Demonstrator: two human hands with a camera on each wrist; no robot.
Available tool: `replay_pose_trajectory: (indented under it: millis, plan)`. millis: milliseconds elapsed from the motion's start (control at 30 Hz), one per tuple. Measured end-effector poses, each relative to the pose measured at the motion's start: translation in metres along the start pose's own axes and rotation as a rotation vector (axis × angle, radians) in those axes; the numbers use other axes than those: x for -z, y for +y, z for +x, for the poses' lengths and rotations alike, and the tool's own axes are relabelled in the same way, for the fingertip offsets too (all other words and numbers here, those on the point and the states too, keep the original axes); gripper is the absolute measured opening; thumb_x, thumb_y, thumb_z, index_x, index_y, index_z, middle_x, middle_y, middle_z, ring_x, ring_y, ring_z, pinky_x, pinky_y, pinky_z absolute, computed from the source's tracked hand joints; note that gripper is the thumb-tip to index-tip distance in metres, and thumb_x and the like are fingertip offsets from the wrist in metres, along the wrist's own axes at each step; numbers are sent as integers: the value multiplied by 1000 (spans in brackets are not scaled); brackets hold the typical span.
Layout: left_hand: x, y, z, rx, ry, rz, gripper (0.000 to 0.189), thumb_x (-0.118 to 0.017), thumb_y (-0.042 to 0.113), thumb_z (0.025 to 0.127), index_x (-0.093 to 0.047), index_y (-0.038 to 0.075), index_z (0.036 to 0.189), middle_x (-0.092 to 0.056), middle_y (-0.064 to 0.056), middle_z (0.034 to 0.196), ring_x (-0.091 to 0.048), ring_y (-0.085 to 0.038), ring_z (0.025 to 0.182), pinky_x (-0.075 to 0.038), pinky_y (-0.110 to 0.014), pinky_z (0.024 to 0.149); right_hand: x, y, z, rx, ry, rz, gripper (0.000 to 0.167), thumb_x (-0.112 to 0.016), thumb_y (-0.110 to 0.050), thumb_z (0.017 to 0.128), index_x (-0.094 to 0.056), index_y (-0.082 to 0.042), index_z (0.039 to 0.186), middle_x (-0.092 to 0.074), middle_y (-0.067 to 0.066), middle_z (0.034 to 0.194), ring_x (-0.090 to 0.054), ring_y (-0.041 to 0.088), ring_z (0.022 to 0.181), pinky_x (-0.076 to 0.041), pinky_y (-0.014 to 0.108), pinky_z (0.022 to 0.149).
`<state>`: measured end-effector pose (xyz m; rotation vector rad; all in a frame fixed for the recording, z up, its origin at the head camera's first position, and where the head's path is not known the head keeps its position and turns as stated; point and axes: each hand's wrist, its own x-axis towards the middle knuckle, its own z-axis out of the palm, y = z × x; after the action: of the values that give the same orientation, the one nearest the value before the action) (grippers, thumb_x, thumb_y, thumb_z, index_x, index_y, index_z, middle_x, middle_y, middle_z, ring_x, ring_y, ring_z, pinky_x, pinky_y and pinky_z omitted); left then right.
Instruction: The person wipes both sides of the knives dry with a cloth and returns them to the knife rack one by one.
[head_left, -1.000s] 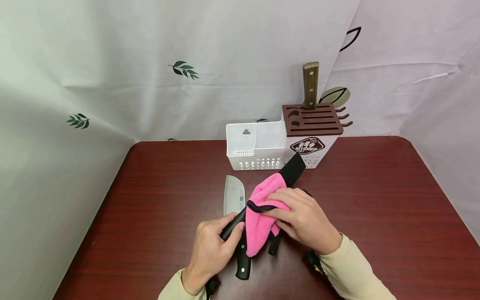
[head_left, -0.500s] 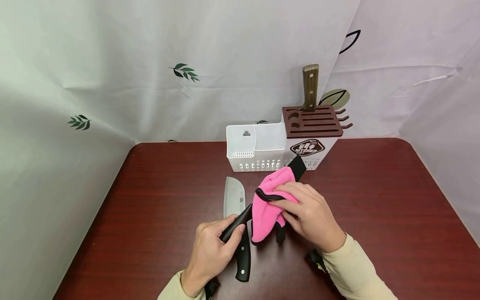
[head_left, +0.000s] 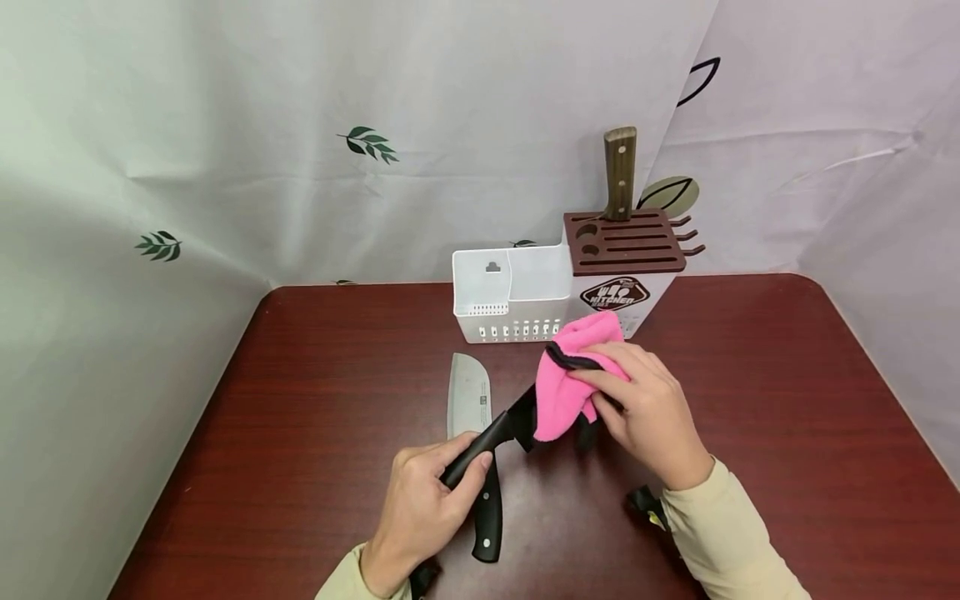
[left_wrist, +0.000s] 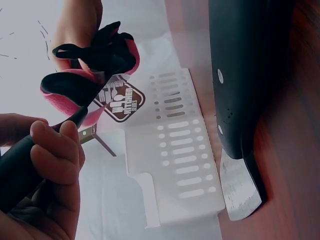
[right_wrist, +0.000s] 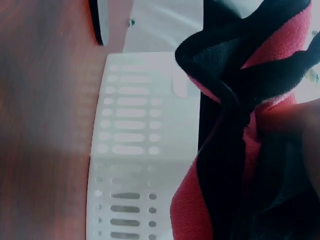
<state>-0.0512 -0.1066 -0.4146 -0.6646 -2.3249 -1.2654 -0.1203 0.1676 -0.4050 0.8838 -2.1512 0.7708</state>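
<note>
My left hand (head_left: 427, 504) grips the black handle of a kitchen knife (head_left: 517, 421), held angled up and to the right above the table. My right hand (head_left: 660, 412) pinches a pink cloth (head_left: 557, 400) with black edging, folded over the knife's dark blade, so most of the blade is hidden. In the right wrist view, the bunched cloth (right_wrist: 192, 212) fills much of the right side. Beneath the held knife lies a cleaver (head_left: 469, 396) with a shiny blade and a riveted black handle, flat on the table beside my left hand.
A white knife rack (head_left: 517, 321) with a brown slotted top (head_left: 626, 246) stands at the table's back edge, close behind the cloth. A wood-handled knife (head_left: 621, 175) is upright in one slot. Pale curtains (head_left: 300, 167) enclose the reddish-brown table (head_left: 322, 417).
My right hand and the cloth have slid up and right along the blade toward its tip, baring the part by the handle. My left hand stays almost still.
</note>
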Motion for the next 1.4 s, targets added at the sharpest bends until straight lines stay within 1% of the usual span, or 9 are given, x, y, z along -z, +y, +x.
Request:
replay_pose_trajectory:
  millis: [200,400,667,800,900,967,1133,1267,1400]
  plan:
    - [1,1,0,0,-2,-5,13,-72,9,88,-71,22,89,-49,14,59,-39,7,52,-31,-10,45,5,5,-2,-74,32,-53,28,-65,3,81,-78,-8,103,-68,13,113,-61,34,101,-44,43,91]
    - [3,3,0,23,4,-36,12,-72,8,89,-72,20,91,-50,13,60,-39,7,51,-31,-10,44,8,9,-3,-147,71,-84,30,-69,5,77,-79,-8,103,-67,14,110,-59,34,100,-44,43,89]
    - [5,3,1,54,38,-65,11,-73,6,89,-76,14,95,-56,11,62,-43,5,51,-34,-11,44,9,10,-5,-169,58,-110,27,-65,0,80,-78,-8,102,-66,14,107,-59,33,97,-44,42,86]
    - [7,3,2,73,61,-81,14,-73,4,88,-78,11,99,-61,11,65,-46,3,52,-37,-12,46,9,9,-6,-156,24,-127,25,-64,-3,81,-78,-8,100,-66,14,107,-59,33,96,-44,42,85]
    - [8,3,2,87,71,-74,16,-74,4,87,-78,11,100,-62,12,66,-46,2,52,-37,-12,46,11,7,-5,-136,-25,-136,23,-64,-4,82,-78,-7,100,-66,13,109,-58,33,96,-44,42,84]
    - [8,2,3,75,87,-64,18,-75,3,86,-78,11,101,-61,12,65,-45,3,52,-36,-11,45,12,5,-5,-119,-70,-137,23,-64,-4,83,-78,-8,101,-66,12,111,-59,32,97,-44,42,83]
    - [6,0,2,37,127,-41,21,-77,-3,80,-78,8,99,-61,10,64,-46,3,51,-35,-12,44,13,-5,-2,-69,-152,-111,25,-68,-3,80,-78,-9,101,-67,9,114,-61,28,103,-46,42,81]
    - [6,-1,2,42,132,-33,21,-77,-3,80,-78,8,98,-62,10,64,-47,3,52,-36,-12,45,13,-10,-1,-29,-192,-93,27,-69,-1,76,-78,-11,100,-67,7,113,-61,26,104,-45,40,77]
    - [6,-1,2,56,130,-22,21,-78,-2,80,-78,9,98,-60,11,63,-45,4,51,-34,-11,44,10,-14,0,49,-201,-82,31,-70,1,71,-77,-12,99,-68,5,111,-63,25,103,-46,41,76]
